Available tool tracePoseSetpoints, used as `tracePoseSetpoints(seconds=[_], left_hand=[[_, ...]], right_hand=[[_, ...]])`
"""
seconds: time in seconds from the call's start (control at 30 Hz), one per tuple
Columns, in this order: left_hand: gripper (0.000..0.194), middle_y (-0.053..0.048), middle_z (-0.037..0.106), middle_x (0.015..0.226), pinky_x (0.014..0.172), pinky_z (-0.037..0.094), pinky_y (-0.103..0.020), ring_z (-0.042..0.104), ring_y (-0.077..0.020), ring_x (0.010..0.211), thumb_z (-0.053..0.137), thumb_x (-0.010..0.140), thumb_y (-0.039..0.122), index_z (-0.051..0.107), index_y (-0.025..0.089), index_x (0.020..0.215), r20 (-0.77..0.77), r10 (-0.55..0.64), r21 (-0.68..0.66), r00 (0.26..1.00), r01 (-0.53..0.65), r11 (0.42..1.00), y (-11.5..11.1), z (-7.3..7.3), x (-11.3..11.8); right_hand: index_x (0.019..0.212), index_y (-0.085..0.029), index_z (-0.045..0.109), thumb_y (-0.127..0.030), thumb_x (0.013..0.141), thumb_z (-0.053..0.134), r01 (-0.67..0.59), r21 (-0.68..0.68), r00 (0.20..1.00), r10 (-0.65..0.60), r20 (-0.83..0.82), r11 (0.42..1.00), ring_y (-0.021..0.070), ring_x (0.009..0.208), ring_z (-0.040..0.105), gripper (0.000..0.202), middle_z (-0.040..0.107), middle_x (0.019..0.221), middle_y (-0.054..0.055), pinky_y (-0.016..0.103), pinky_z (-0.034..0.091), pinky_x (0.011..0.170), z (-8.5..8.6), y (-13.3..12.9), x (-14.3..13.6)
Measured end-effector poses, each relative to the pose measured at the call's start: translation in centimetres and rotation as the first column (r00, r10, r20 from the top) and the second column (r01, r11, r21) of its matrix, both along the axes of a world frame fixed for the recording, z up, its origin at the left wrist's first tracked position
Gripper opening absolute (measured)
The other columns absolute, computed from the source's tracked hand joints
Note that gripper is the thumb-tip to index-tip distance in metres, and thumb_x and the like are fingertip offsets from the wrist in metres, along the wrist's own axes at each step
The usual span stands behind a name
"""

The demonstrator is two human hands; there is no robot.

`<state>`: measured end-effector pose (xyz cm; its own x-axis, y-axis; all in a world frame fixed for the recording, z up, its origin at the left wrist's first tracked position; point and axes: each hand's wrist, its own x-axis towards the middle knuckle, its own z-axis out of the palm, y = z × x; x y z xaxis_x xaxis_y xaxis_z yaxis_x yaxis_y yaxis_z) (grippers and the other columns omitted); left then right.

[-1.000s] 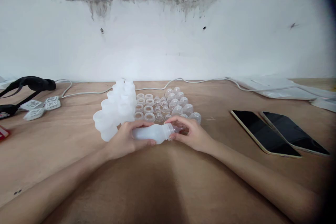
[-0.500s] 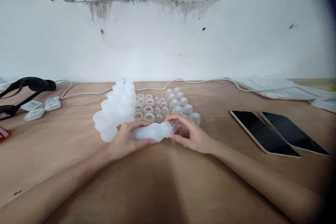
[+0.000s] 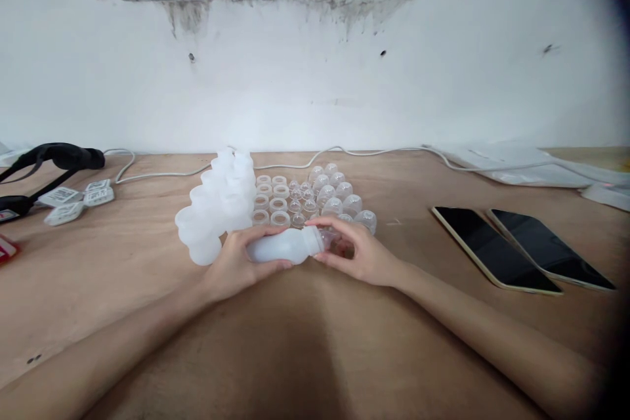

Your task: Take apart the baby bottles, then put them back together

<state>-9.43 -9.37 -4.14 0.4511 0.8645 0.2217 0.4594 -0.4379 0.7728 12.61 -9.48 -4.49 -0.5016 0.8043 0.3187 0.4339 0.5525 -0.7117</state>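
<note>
Sideways, bottle (image 3: 279,247) between left grip (image 3: 233,264) and right grip (image 3: 367,254).

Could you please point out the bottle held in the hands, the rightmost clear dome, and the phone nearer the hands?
Bottle (image 3: 281,247): head view, middle of its whitish body.
Rightmost clear dome (image 3: 366,220): head view, its upper curved side.
Nearer phone (image 3: 491,249): head view, middle of its dark screen.

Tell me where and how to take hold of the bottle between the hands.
Probably best round the body of the bottle, coming from the left with the thumb on the near side, as the left hand does: it lies sideways, and its collar and teat point right, where the right hand is.
</note>
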Motion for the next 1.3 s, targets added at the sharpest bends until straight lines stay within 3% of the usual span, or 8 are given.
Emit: tracePoseSetpoints(seconds=[0.13,0.33,0.63,0.83,0.97,1.07,1.2,1.3], left_hand=[[0.049,-0.002,0.054,0.112,0.090,0.036,-0.030,0.049,-0.0191,0.103,0.062,0.064,0.041,0.052,0.021,0.108,-0.027,-0.038,0.067,0.999,0.039,0.997,-0.1,-0.2,-0.1],[0.048,-0.002,0.055,0.111,0.090,0.036,-0.032,0.048,-0.0206,0.104,0.061,0.065,0.042,0.053,0.021,0.107,-0.003,0.035,0.033,0.999,-0.034,0.999,0.3,-0.1,-0.2],[0.049,-0.003,0.055,0.111,0.091,0.037,-0.032,0.050,-0.0192,0.103,0.062,0.064,0.041,0.054,0.019,0.107,-0.029,-0.011,0.120,1.000,0.014,0.993,0.2,-0.4,-0.1],[0.047,-0.004,0.056,0.108,0.088,0.040,-0.035,0.052,-0.0206,0.100,0.061,0.064,0.042,0.055,0.020,0.105,-0.029,0.023,0.142,0.999,-0.019,0.990,0.3,-0.4,-0.1],[0.047,-0.004,0.057,0.108,0.087,0.041,-0.032,0.053,-0.0185,0.098,0.060,0.066,0.041,0.053,0.019,0.106,-0.076,0.011,0.230,0.997,0.007,0.973,0.2,-0.6,-0.2],[0.047,-0.006,0.056,0.108,0.083,0.044,-0.029,0.054,-0.0169,0.096,0.059,0.070,0.038,0.050,0.017,0.111,-0.144,-0.012,0.439,0.990,0.075,0.895,0.1,-1.0,-0.3],[0.046,-0.007,0.055,0.110,0.079,0.045,-0.031,0.053,-0.0179,0.094,0.057,0.073,0.028,0.045,0.016,0.116,-0.264,-0.017,0.750,0.964,0.216,0.625,0.3,-1.2,-0.5],[0.047,-0.007,0.054,0.112,0.076,0.046,-0.030,0.053,-0.0183,0.094,0.056,0.074,0.025,0.042,0.016,0.118,-0.300,0.026,0.824,0.954,0.246,0.510,0.3,-1.1,-0.6]], right_hand=[[0.073,-0.015,0.050,-0.036,0.080,0.043,0.047,-0.096,0.998,-0.043,0.047,0.994,0.0080,0.048,0.047,0.023,0.053,0.057,0.001,0.020,0.038,0.044,-0.2,0.2,-0.1],[0.122,-0.024,0.033,-0.031,0.074,0.053,-0.046,0.095,0.999,0.045,0.010,0.994,0.0166,0.092,0.049,0.053,0.041,0.120,0.008,0.020,0.044,0.053,0.2,0.0,0.2],[0.097,-0.015,0.052,-0.035,0.077,0.049,0.077,-0.018,0.995,-0.076,0.063,0.997,0.0099,0.060,0.052,0.029,0.058,0.079,0.004,0.021,0.042,0.050,-0.2,0.1,-0.3],[0.119,-0.023,0.038,-0.033,0.072,0.055,-0.015,0.110,0.999,0.010,0.044,0.994,0.0136,0.082,0.052,0.051,0.045,0.116,0.006,0.021,0.045,0.054,0.2,-0.1,-0.2],[0.099,-0.019,0.050,-0.034,0.071,0.056,0.062,0.009,0.998,-0.062,0.000,0.998,0.0104,0.067,0.052,0.032,0.056,0.091,0.004,0.020,0.041,0.050,0.1,-0.3,-0.6],[0.083,-0.016,0.050,-0.038,0.073,0.053,0.103,-0.199,0.989,-0.122,-0.083,0.975,0.0061,0.048,0.045,0.024,0.053,0.064,0.000,0.018,0.035,0.042,-0.2,-0.4,-1.1],[0.068,-0.015,0.045,-0.046,0.077,0.044,0.043,-0.493,0.960,-0.173,-0.221,0.869,0.0023,0.033,0.033,0.032,0.044,0.048,-0.004,0.015,0.021,0.032,-0.2,-0.7,-1.8],[0.062,-0.014,0.043,-0.051,0.075,0.042,0.042,-0.594,0.946,-0.223,-0.235,0.804,0.0011,0.029,0.029,0.040,0.042,0.046,-0.004,0.015,0.015,0.029,0.0,-1.0,-2.1]])
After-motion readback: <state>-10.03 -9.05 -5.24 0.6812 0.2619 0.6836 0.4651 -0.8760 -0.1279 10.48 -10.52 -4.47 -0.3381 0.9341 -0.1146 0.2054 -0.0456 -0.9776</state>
